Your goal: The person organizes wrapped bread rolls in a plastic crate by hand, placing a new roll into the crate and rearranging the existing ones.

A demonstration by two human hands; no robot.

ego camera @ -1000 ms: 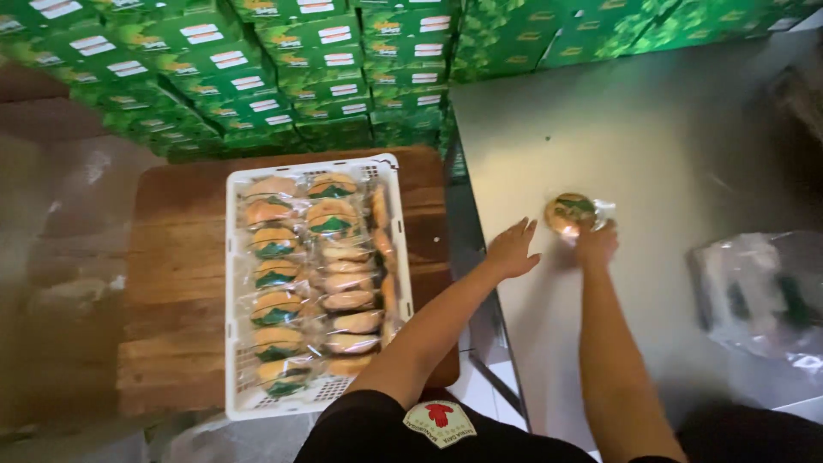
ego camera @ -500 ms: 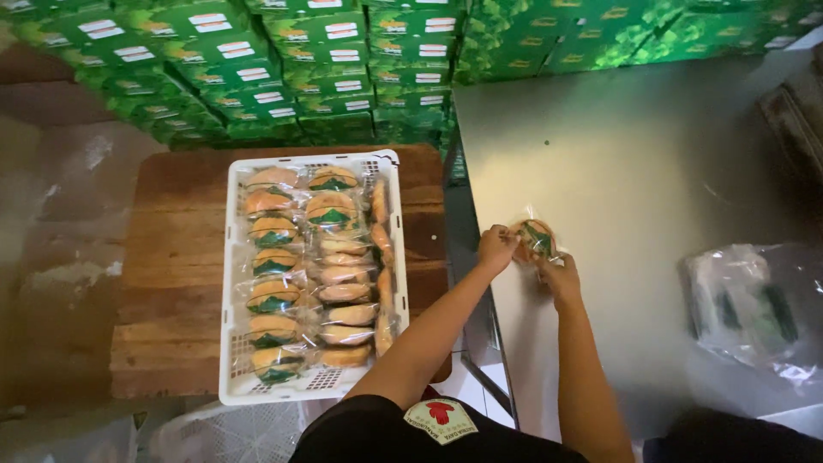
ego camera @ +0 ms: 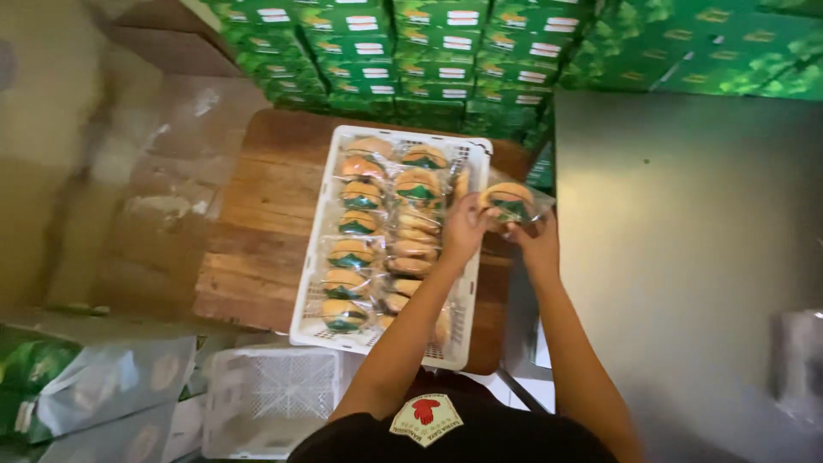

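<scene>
Both hands hold one clear-wrapped round pastry [ego camera: 507, 202] with a green label, just above the right rim of a white plastic crate [ego camera: 315, 283]. My left hand [ego camera: 463, 230] grips its left side and my right hand [ego camera: 538, 243] grips its right side. The crate stands on a wooden table [ego camera: 257, 240] and is filled with several rows of the same wrapped pastries [ego camera: 381, 227].
A grey metal table [ego camera: 686, 257] lies to the right. Stacked green cartons [ego camera: 429, 51] line the back. An empty white crate [ego camera: 274, 399] and green-and-clear bags [ego camera: 86, 386] sit at lower left. A plastic bag [ego camera: 801, 369] lies at the right edge.
Both hands have carried the wrapped pastry leftward from the grey table to the crate's right rim. My left hand, open a second ago, now grips the pastry too.
</scene>
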